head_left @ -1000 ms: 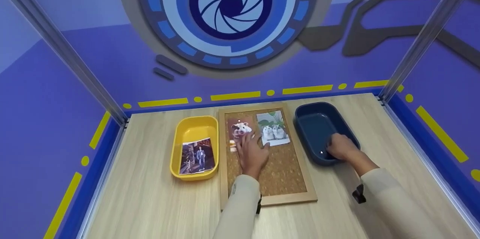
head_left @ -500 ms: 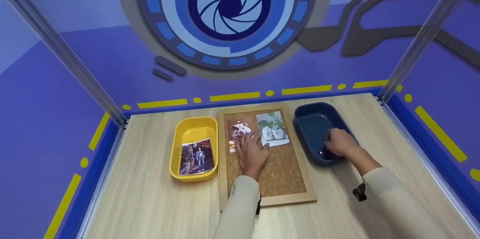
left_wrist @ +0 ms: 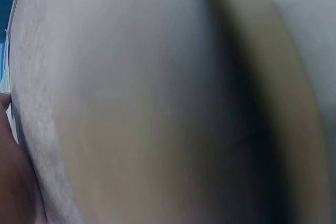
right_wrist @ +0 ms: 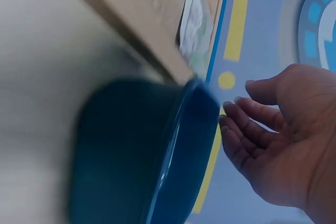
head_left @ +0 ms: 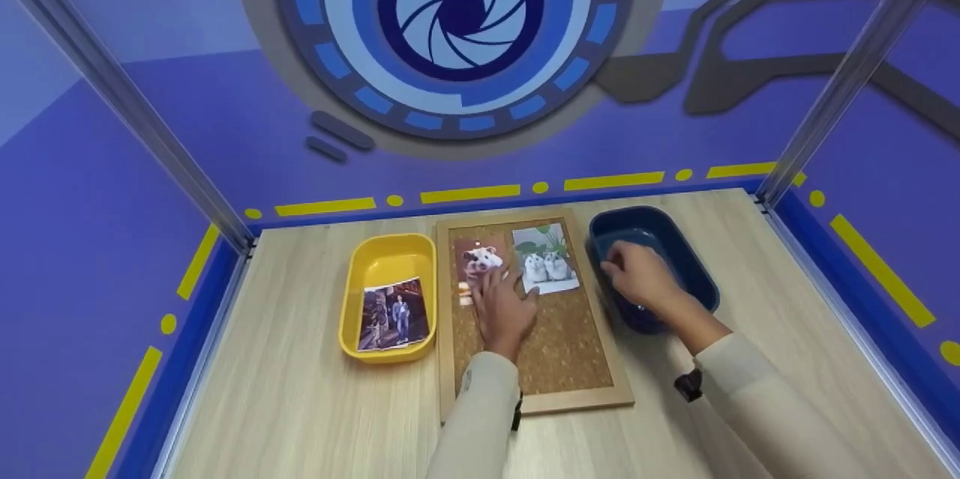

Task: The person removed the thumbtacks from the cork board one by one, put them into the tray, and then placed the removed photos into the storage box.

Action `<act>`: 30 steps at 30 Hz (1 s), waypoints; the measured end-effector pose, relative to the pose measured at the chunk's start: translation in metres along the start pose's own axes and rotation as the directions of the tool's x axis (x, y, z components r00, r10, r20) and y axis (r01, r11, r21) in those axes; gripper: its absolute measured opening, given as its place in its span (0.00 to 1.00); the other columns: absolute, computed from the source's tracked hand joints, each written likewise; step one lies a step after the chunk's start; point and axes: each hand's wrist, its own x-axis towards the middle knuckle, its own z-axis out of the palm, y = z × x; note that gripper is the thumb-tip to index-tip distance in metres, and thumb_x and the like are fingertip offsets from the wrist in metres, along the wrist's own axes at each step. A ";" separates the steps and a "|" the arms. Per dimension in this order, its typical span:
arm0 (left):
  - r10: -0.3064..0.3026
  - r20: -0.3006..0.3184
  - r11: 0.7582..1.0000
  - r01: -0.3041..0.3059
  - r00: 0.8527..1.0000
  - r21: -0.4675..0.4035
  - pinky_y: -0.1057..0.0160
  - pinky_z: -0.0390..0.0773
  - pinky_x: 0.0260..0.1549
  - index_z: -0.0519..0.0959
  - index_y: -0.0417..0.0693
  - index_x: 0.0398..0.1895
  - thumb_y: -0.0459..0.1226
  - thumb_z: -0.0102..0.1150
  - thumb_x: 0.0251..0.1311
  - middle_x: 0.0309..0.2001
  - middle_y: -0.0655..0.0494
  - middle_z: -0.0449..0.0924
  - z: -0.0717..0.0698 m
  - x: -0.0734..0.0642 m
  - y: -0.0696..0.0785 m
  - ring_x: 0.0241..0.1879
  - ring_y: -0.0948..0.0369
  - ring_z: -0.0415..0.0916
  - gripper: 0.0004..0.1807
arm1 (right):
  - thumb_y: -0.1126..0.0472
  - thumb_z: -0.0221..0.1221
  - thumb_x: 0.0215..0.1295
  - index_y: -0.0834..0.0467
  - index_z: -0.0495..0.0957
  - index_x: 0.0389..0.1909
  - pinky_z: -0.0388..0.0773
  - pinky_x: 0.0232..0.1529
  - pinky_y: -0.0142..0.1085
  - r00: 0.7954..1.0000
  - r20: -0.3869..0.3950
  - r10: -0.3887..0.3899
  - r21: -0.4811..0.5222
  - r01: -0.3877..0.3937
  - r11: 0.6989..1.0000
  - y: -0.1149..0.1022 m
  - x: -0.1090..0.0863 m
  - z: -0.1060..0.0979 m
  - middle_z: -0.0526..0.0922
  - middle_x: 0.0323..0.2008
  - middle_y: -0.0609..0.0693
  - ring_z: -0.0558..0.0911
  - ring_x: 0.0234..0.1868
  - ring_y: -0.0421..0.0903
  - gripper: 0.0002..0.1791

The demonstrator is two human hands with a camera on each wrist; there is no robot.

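My left hand (head_left: 506, 314) lies on the cork board (head_left: 562, 344), fingers extended over the lower part of a hamster photo (head_left: 480, 257). A tiny pale dot shows near that photo's top edge. Beside it on the board is a photo of two small white rodents with green leaves (head_left: 549, 265). My right hand (head_left: 641, 276) is over the left rim of the dark blue bin (head_left: 694, 269), thumb close to bent fingertips. In the right wrist view a narrow gap shows between thumb (right_wrist: 265, 88) and fingers; I cannot tell whether something tiny is pinched there.
A yellow bin (head_left: 394, 254) left of the board holds a stack of photos, the top one (head_left: 394, 314) of a standing person. The board's wooden frame (head_left: 577, 398) rests on the light wooden table (head_left: 292, 404). Blue-purple panels (head_left: 202, 111) rise behind and at both sides.
My right hand has risen from inside the dark blue bin and moved left toward the board. My left hand has stayed on the hamster photo.
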 end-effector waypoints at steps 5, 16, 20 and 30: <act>0.000 0.000 1.000 0.000 1.000 0.004 0.32 0.49 0.83 0.86 0.57 0.62 0.53 0.71 0.64 0.74 0.56 0.77 0.000 0.001 0.000 0.78 0.50 0.67 0.25 | 0.65 0.64 0.71 0.63 0.81 0.38 0.79 0.33 0.43 1.000 -0.016 -0.023 0.036 0.023 0.999 -0.022 0.009 0.018 0.86 0.33 0.58 0.81 0.32 0.50 0.04; 0.024 -0.035 1.000 -0.023 0.999 0.017 0.31 0.50 0.82 0.87 0.56 0.61 0.51 0.72 0.62 0.73 0.55 0.79 0.001 0.001 -0.001 0.77 0.50 0.69 0.24 | 0.65 0.65 0.70 0.71 0.80 0.54 0.84 0.52 0.57 0.998 0.013 0.065 0.094 -0.066 0.993 -0.040 0.033 0.069 0.85 0.47 0.66 0.85 0.48 0.62 0.17; 0.019 -0.030 1.000 -0.019 0.999 0.012 0.32 0.49 0.83 0.87 0.57 0.61 0.51 0.72 0.63 0.73 0.56 0.79 0.002 0.002 -0.002 0.77 0.51 0.68 0.24 | 0.62 0.66 0.71 0.69 0.73 0.67 0.77 0.70 0.61 0.984 0.023 0.177 0.089 -0.178 0.980 -0.037 0.039 0.086 0.78 0.62 0.69 0.79 0.66 0.66 0.28; 0.013 -0.028 1.000 -0.013 1.000 0.020 0.33 0.48 0.84 0.86 0.57 0.62 0.49 0.71 0.62 0.74 0.56 0.78 0.004 0.001 -0.002 0.77 0.51 0.68 0.25 | 0.54 0.72 0.64 0.71 0.61 0.77 0.66 0.80 0.61 0.951 -0.009 0.310 0.133 -0.306 0.943 -0.035 0.048 0.112 0.65 0.74 0.71 0.65 0.76 0.68 0.48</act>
